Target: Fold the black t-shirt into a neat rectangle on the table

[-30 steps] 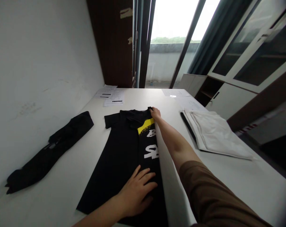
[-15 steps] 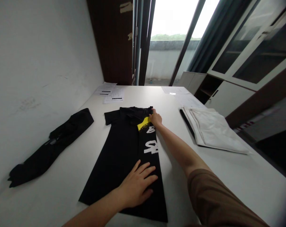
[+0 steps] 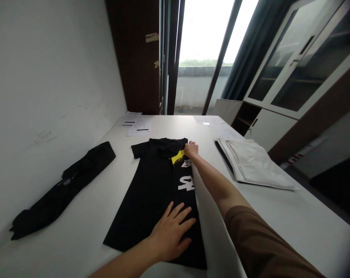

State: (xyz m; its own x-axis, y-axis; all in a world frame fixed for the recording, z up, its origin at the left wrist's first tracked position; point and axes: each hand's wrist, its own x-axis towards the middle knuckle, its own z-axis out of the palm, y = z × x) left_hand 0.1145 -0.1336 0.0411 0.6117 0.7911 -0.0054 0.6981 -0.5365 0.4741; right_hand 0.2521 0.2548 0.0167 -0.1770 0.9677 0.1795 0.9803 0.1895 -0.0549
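A black T-shirt [image 3: 140,200] with a yellow patch and white lettering lies folded lengthwise on the white table, its collar end away from me. A short sleeve sticks out at its far left. Flat on the lower part of the shirt, with spread fingers, rests my left hand [image 3: 173,231]. My right hand [image 3: 191,149] reaches to the far right corner by the collar, its fingers closed on the cloth there; the fingertips are partly hidden. Beneath my right forearm, a pale grey area runs along the shirt's right edge; I cannot tell whether it is shadow or material.
A folded black garment [image 3: 65,189] lies at the left by the wall. To the right is a stack of folded white cloth [image 3: 256,162] with a dark layer beneath. Paper sheets [image 3: 138,125] lie on the far end of the table [image 3: 171,125]. Cabinets [image 3: 273,125] stand beyond at right.
The view has tilted up slightly, so the scene sits lower. My right hand stays at the shirt's far corner, its fingers more curled in. My left hand remains flat on the shirt.
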